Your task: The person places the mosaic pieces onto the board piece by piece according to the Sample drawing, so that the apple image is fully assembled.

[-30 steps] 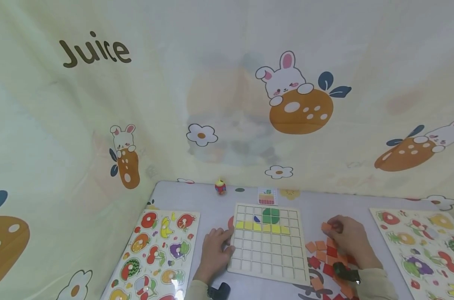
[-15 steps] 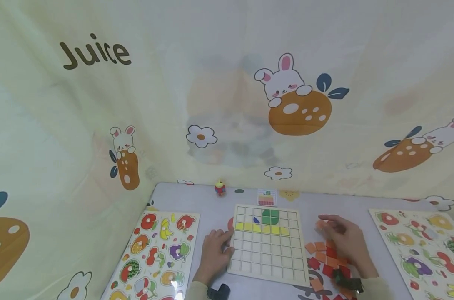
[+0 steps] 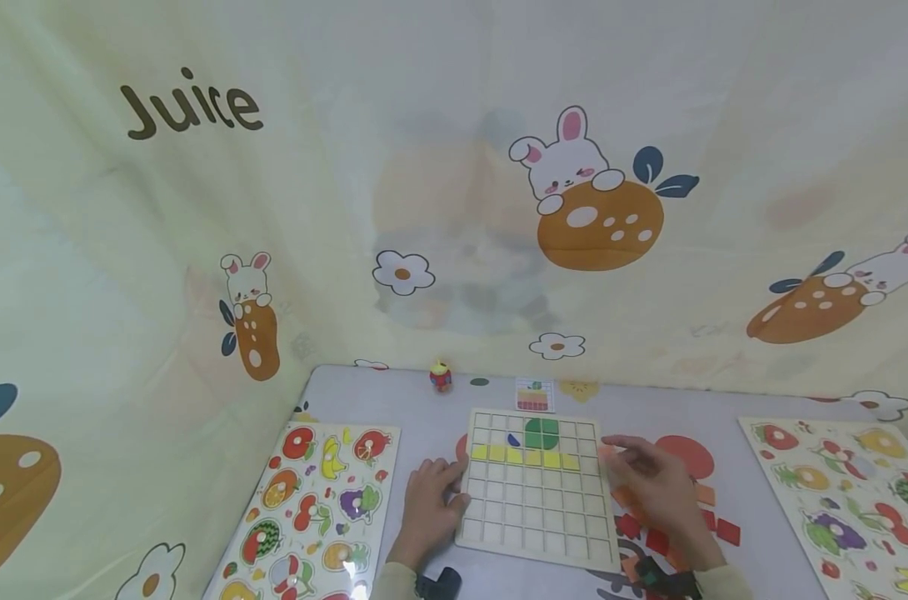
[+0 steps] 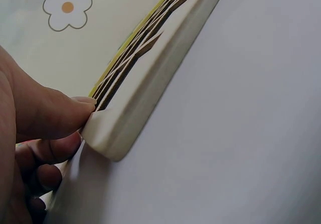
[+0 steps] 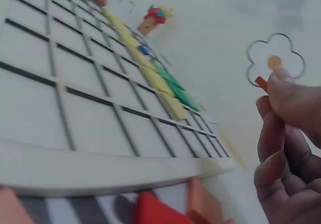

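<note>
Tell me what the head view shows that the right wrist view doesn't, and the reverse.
Head only: the left fruit board, right fruit board and "Juice" lettering.

Right wrist only: the right hand's curled lower fingers and a clear pinched tile, blurred from the head.

Both: the grid, yellow pieces, green pieces, blue piece, toy.

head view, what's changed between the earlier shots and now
The right hand moved left from over the loose orange and red tiles to the right edge of the grid board, an orange tile pinched throughout, uncovering a red circle. Unchanged: the left hand at the board's left edge, the yellow tiles and the green pieces.
</note>
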Available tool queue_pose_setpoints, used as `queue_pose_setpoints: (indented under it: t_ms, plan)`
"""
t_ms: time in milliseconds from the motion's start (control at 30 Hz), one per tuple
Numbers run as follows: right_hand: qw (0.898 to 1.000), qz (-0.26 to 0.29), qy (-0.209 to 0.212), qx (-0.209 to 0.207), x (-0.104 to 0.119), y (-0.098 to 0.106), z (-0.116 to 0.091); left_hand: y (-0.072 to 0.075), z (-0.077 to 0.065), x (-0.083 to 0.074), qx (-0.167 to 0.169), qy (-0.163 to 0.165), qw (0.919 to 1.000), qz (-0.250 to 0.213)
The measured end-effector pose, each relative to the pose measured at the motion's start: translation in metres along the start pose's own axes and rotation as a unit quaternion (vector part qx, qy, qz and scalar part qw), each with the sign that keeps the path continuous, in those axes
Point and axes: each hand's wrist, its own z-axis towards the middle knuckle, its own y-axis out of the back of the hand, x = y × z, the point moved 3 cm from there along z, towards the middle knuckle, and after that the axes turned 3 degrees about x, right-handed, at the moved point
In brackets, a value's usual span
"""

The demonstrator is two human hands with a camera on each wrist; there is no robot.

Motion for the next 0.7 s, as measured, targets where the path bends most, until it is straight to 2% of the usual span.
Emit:
queue_pose_setpoints:
  t_ms: [167, 433, 700]
  plan:
    - [0.999, -0.029, 0.011, -0.01, 0.003, -0.015, 0.0, -0.001, 0.0, 0.001, -0.004, -0.004, 1.0, 0.001]
    - [0.999, -0.029, -0.021, 0.036, 0.003, -0.037, -0.004, -0.001, 0.001, 0.001, 0.001, -0.004, 1.0, -0.001]
    - [0.993, -0.108, 0.031, 0.031, 0.004, -0.041, -0.002, -0.001, 0.0, 0.002, 0.003, 0.004, 1.0, -0.003]
